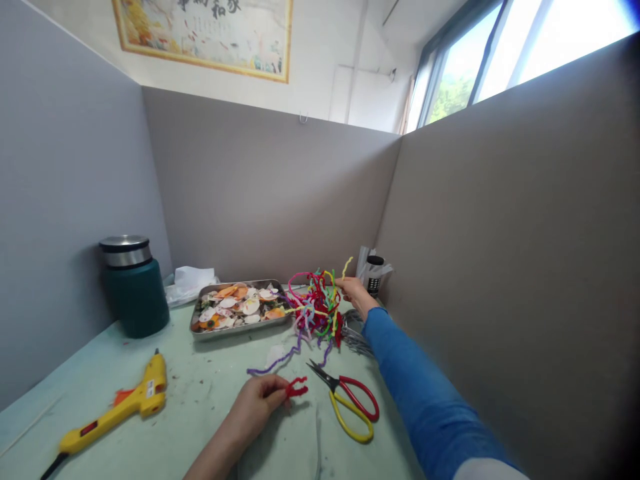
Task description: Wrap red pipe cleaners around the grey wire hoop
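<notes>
Opening at lower left with a yellow glue gun [127, 404], lying on the pale green tabletop [200, 393], nozzle toward the top. Above that, at middle left, a dark green flask [137, 300], upright beside the grey partition [60, 200]. On to crumpled white plastic [193, 281], just beside a metal tray [235, 331] full of shells [250, 307], left of centre. Down to bottom centre now, to the left hand [263, 395]: pinching a bent piece of red fuzzy stem [299, 392] over the tabletop. Straight up from there, a bright tangle of fuzzy stems [317, 310], heaped right of the tray, with a purple stem [277, 365] trailing toward lower left. Below the tangle, scissors [334, 384] with one red and one yellow handle, pointing upper left. And there, right of centre, the right hand [354, 293], blue sleeve [410, 380] and all, reaching the tangle's right edge; impossible to tell a closed grip from a loose one. Beneath that wrist, thin grey strands [356, 337]; behind, a black mesh holder [374, 267].
</notes>
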Demonstrator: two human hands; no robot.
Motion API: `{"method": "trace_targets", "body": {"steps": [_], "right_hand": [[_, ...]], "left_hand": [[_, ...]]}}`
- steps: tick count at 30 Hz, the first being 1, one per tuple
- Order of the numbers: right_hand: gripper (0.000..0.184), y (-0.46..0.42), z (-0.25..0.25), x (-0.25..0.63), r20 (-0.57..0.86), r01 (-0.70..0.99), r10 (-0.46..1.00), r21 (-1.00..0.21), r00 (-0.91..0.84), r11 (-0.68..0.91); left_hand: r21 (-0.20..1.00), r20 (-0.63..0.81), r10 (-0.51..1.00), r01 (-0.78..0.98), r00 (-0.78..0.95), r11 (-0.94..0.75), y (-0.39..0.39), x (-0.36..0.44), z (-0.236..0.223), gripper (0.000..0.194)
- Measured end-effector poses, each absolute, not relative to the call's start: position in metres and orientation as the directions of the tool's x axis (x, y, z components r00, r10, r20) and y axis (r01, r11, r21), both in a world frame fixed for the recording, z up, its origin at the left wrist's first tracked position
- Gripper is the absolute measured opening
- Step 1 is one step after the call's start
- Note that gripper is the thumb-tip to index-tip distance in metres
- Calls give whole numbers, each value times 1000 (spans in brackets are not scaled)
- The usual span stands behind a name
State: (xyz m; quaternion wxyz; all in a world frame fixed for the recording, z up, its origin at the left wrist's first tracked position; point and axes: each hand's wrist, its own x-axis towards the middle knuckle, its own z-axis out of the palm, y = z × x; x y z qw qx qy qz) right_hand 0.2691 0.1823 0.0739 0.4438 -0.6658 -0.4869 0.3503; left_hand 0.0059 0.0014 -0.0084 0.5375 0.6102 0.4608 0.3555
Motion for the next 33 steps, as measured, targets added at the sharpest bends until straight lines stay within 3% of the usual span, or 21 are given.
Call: {"method": "trace_targets", "body": {"steps": [8, 17, 22, 27, 33], "right_hand": [[18, 174, 84, 267, 60, 369, 978, -929, 200, -18], [21, 171, 81, 266, 57, 477, 960, -875, 274, -84], [40, 168, 73, 275, 149, 584, 935, -809, 323, -73], [22, 166, 71, 278, 250, 704, 929, -710, 274, -17], [25, 169, 69, 274, 251, 760, 937, -649, 241, -22]], "left_hand": [[977, -72, 944, 213, 322, 2, -1, 6, -6, 25], [983, -68, 943, 186, 327, 6, -2, 6, -2, 24], [983, -57, 941, 183, 332, -5, 0, 6, -5, 22], [986, -60, 940, 169, 336, 3, -2, 5, -3, 21], [983, -54, 940, 182, 338, -9, -4, 5, -2, 20]]}}
